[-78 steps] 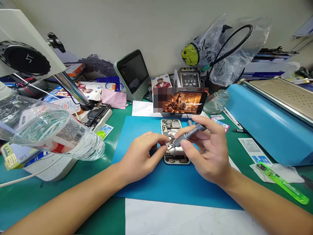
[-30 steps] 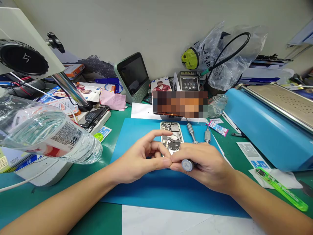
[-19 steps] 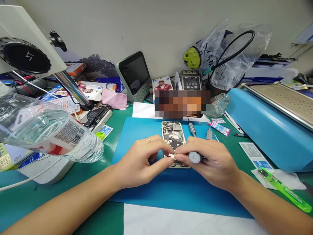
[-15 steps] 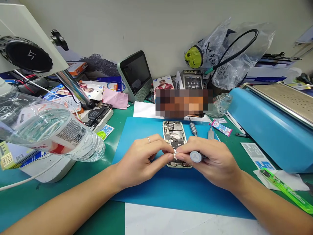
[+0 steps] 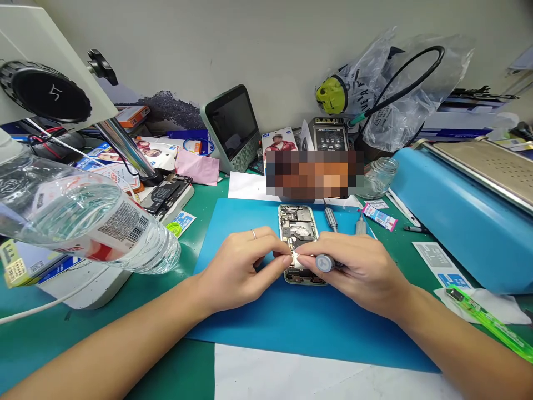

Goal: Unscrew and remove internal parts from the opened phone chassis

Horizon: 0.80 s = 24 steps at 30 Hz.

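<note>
An opened smartphone (image 5: 298,218) lies on the blue mat (image 5: 250,328), its inner parts bare. Over its lower half my left hand (image 5: 245,266) is closed, thumb and forefinger pinched at a small white piece (image 5: 295,259). From the other side my right hand (image 5: 362,272) pinches the same piece with thumb and forefinger. A grey screwdriver (image 5: 325,263) is also tucked in my right hand, its round end cap facing me. The fingertips hide much of the white piece, so its kind is unclear.
Two more screwdrivers (image 5: 330,218) lie beyond my right hand. A tilted water bottle (image 5: 120,222) and a microscope stand (image 5: 125,144) are at the left. On the right are a blue machine (image 5: 453,222) and a green utility knife (image 5: 491,322). A glass jar (image 5: 381,175) stands at the back.
The fingertips of both hands have shifted slightly left over the phone, and more of the white piece shows between them. The screwdriver has tipped a little left in my right hand.
</note>
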Each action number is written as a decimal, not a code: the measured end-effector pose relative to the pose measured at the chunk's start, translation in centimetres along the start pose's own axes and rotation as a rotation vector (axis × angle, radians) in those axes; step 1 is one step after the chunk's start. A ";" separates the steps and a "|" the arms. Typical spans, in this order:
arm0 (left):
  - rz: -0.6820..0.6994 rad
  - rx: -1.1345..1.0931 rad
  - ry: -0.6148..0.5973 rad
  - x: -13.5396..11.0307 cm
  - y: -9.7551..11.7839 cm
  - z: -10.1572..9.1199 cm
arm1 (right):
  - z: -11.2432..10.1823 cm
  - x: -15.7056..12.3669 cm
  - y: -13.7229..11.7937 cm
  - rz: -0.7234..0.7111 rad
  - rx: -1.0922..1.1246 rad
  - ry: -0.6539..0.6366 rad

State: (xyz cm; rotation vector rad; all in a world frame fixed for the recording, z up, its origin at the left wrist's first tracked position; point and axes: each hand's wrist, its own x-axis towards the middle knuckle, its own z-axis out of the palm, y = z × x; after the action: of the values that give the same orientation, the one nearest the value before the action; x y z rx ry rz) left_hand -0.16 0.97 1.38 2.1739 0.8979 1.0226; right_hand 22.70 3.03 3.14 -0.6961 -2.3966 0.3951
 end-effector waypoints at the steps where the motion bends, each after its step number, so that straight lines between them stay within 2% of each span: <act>1: -0.007 0.003 -0.005 0.0 0.0 0.0 | 0.0 0.0 0.0 0.009 -0.002 -0.010; 6: -0.121 0.076 0.003 0.0 0.3 -0.1 | 0.0 -0.1 0.3 0.086 -0.010 -0.104; 12: -0.231 0.187 -0.019 0.1 0.2 -0.1 | 0.4 -0.1 0.5 0.118 -0.078 -0.293; 24: -0.228 0.266 -0.075 0.0 -0.1 0.3 | 0.6 -0.3 1.0 0.050 -0.172 -0.322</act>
State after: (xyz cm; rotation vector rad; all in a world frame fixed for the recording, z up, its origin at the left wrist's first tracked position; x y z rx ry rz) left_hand 0.06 1.01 1.18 2.2393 1.2732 0.7410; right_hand 22.88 3.58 2.13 -0.8230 -2.7468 0.3452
